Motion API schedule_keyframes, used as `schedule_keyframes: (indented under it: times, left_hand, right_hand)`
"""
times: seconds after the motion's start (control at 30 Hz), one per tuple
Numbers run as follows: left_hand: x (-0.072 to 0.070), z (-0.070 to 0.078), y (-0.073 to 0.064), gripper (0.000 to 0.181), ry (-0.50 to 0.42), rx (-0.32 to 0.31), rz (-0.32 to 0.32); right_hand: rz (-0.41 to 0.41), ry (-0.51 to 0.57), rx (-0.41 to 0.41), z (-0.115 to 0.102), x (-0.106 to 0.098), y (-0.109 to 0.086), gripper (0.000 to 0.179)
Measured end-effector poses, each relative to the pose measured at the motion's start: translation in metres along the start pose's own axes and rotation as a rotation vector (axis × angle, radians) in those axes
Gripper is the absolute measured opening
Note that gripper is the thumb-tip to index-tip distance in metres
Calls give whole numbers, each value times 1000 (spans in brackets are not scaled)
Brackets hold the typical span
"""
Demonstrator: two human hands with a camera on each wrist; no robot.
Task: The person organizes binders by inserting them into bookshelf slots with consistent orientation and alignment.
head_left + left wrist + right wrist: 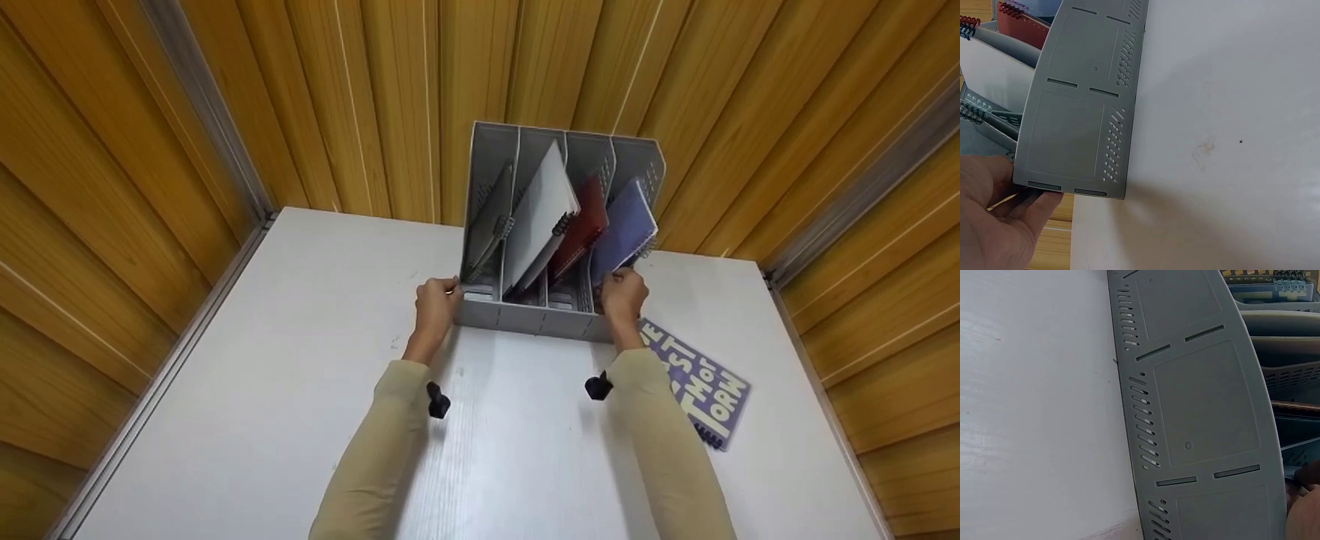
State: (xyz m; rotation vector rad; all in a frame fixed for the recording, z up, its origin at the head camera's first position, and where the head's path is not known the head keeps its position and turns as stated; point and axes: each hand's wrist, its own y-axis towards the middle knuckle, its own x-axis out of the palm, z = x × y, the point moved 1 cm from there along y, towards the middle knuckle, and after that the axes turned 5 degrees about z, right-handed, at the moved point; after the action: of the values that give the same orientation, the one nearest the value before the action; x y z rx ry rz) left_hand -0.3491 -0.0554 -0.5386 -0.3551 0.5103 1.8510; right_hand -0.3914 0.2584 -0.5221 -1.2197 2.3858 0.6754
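Note:
A grey file organizer [517, 319] with several compartments stands at the back of the table. My left hand [437, 311] grips its left front corner; in the left wrist view the hand [1002, 216] has its fingers bent around the organizer's end. At the right front, my right hand [624, 296] holds the organizer's edge, just below a purple notebook [624, 225]; its fingertips are partly hidden. Leaning in the other compartments are a dark grey spiral notebook [491, 225], a white one [538, 217] and a red one [583, 229].
A purple spiral notebook with large pale lettering [709, 386] lies on the white table [300, 360], partly under the right forearm. Wood-patterned panels [397, 97] rise behind the organizer and along both sides.

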Motion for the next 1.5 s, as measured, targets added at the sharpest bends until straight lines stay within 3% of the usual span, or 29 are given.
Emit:
schedule_keyframes:
  times: [0.23, 0.4, 0.93, 1.5]
  left_hand:
    - [0, -1, -1, 25, 3, 2, 3]
    - [0, 0, -1, 26, -15, -4, -5]
    - [0, 1, 0, 26, -31, -15, -20]
    - [1, 0, 0, 25, -27, 0, -14]
  right_hand:
    - [-44, -104, 27, 3, -3, -1, 19]
    - [-56, -104, 36, 3, -2, 6, 18]
    - [-25, -84, -98, -3, -15, 8, 33]
    - [-43, -86, -41, 6, -16, 24, 26]
